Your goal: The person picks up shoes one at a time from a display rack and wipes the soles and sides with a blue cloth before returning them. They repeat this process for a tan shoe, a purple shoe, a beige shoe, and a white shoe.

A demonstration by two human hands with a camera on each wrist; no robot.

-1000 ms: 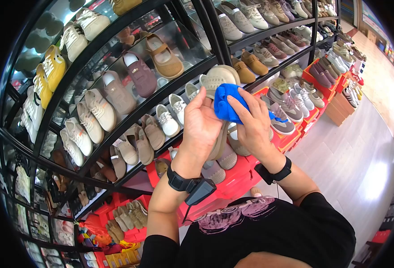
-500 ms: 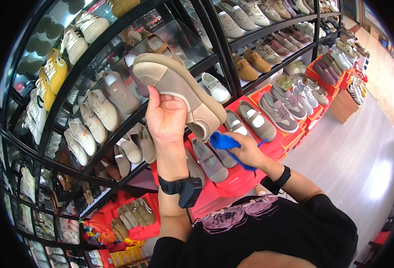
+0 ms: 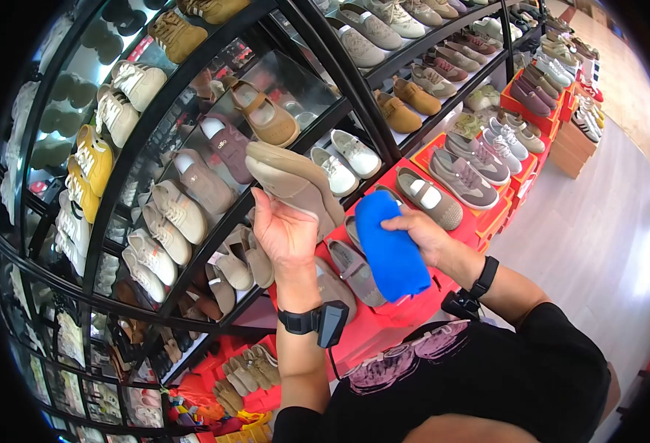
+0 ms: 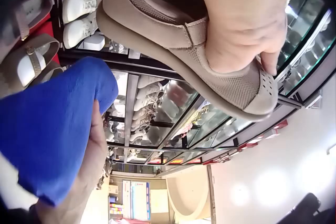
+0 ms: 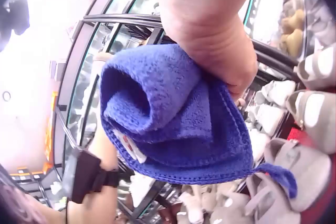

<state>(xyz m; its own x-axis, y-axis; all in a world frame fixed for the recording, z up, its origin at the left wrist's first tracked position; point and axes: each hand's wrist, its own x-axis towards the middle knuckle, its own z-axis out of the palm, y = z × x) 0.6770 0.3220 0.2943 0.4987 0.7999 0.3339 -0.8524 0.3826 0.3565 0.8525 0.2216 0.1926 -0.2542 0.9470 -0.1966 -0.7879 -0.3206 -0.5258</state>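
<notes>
A beige shoe with a thick sole (image 3: 295,181) is tilted over my left hand (image 3: 287,230). In the left wrist view that hand (image 4: 244,24) reaches into the opening of the shoe (image 4: 157,29), its fingertips near the perforated toe. My right hand (image 3: 422,232) pinches a folded blue cloth (image 3: 388,247) by its edge, right of the shoe and apart from it. The right wrist view shows the cloth (image 5: 173,108) rolled in loose layers with a small loop, hanging from the right hand (image 5: 210,29).
Black-framed glass shelves (image 3: 185,66) with rows of shoes curve along the left and back. Below the hands, shoes such as a grey strap shoe (image 3: 428,198) stand on red boxes (image 3: 402,306). Pale floor (image 3: 583,214) lies at the right.
The right hand first wiped or pressed the cloth at the shoe, then moved down and right away from it; now the cloth hangs broader. The shoe has turned in the left hand since half a second ago.
</notes>
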